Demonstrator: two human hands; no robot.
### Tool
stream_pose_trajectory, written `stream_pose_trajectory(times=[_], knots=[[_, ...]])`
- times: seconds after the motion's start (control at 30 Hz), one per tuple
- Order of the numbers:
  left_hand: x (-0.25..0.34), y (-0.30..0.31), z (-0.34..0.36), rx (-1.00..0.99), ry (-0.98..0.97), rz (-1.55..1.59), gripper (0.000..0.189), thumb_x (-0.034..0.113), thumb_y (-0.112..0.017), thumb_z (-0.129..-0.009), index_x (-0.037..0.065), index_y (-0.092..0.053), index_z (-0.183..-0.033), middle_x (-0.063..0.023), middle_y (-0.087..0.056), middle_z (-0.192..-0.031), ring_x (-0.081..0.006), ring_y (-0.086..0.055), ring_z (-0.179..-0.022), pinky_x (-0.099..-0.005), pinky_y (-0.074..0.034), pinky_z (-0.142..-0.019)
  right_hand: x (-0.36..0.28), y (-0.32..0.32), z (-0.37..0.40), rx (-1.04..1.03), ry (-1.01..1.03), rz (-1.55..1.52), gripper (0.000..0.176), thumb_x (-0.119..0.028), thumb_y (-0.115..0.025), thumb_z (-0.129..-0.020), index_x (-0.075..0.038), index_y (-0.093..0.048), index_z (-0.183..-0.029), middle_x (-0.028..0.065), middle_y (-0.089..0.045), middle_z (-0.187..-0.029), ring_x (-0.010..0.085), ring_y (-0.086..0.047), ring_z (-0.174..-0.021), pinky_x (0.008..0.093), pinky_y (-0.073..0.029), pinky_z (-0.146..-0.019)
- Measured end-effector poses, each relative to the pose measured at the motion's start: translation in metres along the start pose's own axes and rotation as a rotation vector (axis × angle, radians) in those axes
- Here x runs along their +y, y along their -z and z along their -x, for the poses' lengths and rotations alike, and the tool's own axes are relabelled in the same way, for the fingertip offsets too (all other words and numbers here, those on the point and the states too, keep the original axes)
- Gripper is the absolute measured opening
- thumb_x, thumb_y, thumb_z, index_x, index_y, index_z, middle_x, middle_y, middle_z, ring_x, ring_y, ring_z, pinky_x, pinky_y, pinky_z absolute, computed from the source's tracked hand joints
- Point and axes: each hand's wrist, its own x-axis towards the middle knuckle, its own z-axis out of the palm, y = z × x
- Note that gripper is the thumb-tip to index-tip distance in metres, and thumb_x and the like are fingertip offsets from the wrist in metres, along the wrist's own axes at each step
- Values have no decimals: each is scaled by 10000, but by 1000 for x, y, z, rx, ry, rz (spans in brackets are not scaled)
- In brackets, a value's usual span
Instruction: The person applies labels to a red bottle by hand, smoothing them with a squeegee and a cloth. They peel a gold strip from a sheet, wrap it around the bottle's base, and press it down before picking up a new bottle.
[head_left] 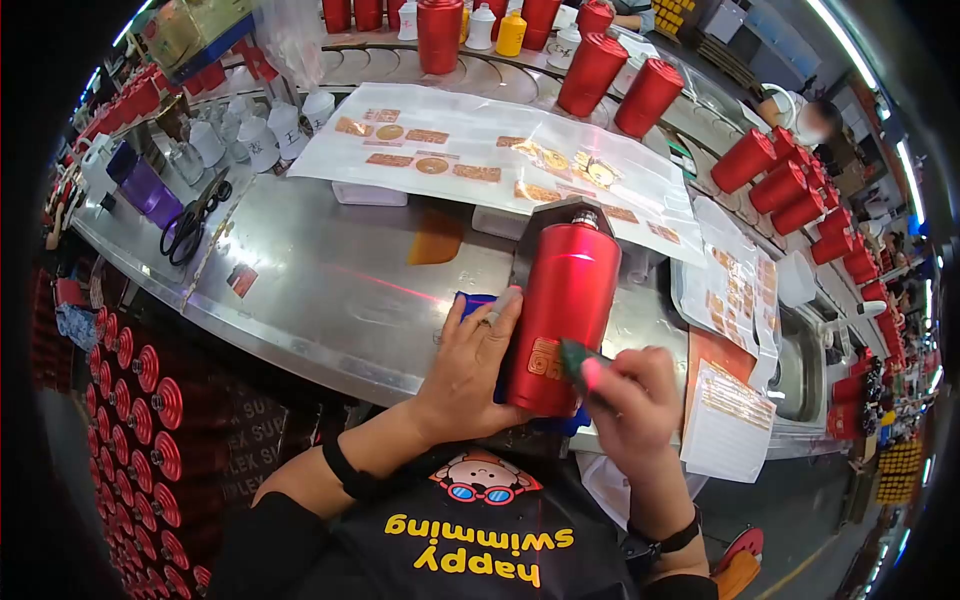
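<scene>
Single head cam, wide fisheye, facing forward and down. Bench close, mid-frame; wearer's apron bottom centre; conveyor farther, top. One view, nothing shared.

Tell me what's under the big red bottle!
Some blue cloth pokes out beside the red bottle, and a dark holder shows around its neck. The bottle hides whatever's right underneath.
</scene>
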Motion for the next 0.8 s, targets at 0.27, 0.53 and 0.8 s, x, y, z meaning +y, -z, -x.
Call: stream_pose_trajectory(times=[0.27,0.53,0.8], knots=[[7,11,-5,-14,-28,-118,1139,590,-769,-687,-89,-297,-1471,-269,-549,-1233,-432,-495,-1163,-626,-195,-1116,-7,1,11,-122,83,-110,387,3,-752,-602,-78,-697,-976,43,-586,-878,232,-558,-757,356,-437,-661],[15,9,-6,30,-11,-126,1118,546,-786,-677,-71,-306,-1476,-253,-546,-1231,-439,-490,-1175,-634,-190,-1116,-22,4,-8,-65,-525,-293,126,-48,-682,-875,10,-605,-956,121,-599,-771,218,-579,-605,293,-463,-573],[6,7,-2,-27,21,0,1121,518,-797,-682,-62,-278,-1488,-268,-513,-1315,-454,-466,-1218,-629,-196,-1117,-20,2,-17,-142,-522,-459,132,-64,-677,-893,12,-599,-967,75,-640,-776,132,-622,-643,271,-470,-561]])
